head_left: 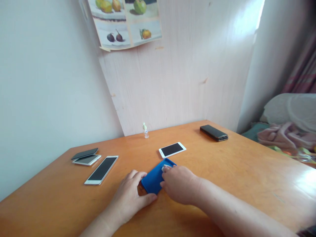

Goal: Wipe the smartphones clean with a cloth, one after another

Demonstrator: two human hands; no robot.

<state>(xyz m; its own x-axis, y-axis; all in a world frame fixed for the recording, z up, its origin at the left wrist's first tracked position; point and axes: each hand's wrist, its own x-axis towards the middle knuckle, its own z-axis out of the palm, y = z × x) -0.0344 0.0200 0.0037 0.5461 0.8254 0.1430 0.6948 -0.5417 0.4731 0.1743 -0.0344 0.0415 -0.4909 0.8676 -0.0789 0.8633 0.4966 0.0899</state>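
- In the head view, the blue case [153, 180] lies at the near middle of the table [222, 168], slanting from near left to far right, its hollow side up; inside it I have a small white wad [165, 167], near the far end.
- At the far edge stands a small clear bottle [145, 132] with a pale top; I cannot tell what it holds.
- On the left, a dark flip cover [84, 153] is tilted up over a white-framed phone [87, 160].
- The blue case is a plain, even blue, shallow and rectangular, with rounded corners and a low raised rim.
- My left hand [127, 194] grips its near left end, thumb on the near corner, fingers on the left corner.
- My right hand [181, 184] reaches over its right side, fingers pinching the white wad against the inner face.
- Just beyond the case lies a white phone [172, 150], dark screen up; a larger white phone [101, 170] lies to the left of it.
- Far right rests a thick black folder-like object [213, 133].
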